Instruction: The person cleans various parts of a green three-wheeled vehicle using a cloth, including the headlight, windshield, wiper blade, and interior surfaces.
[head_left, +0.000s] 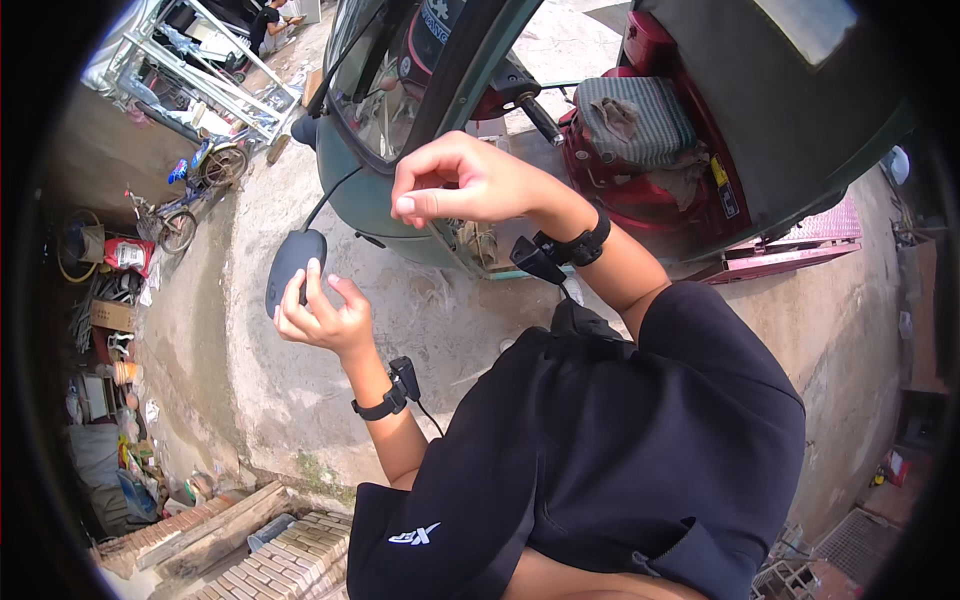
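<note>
My left hand is raised with bent, spread fingers over the dark side mirror of a green enclosed vehicle. Its fingertips overlap the mirror's edge; whether they press on it I cannot tell. My right hand hangs higher up, in front of the vehicle's lower window corner, its fingers loosely curled and its thumb straight, with nothing seen in it. Each wrist wears a black strap with a small cabled device. Through the vehicle's open side show a handlebar grip and a red seat with a checked cloth cover.
A small bicycle and a white metal frame stand at the upper left, with a crouching person beyond. Piled goods and a cardboard box line the left side. Stacked bricks lie at the bottom left. A pink metal panel is at right.
</note>
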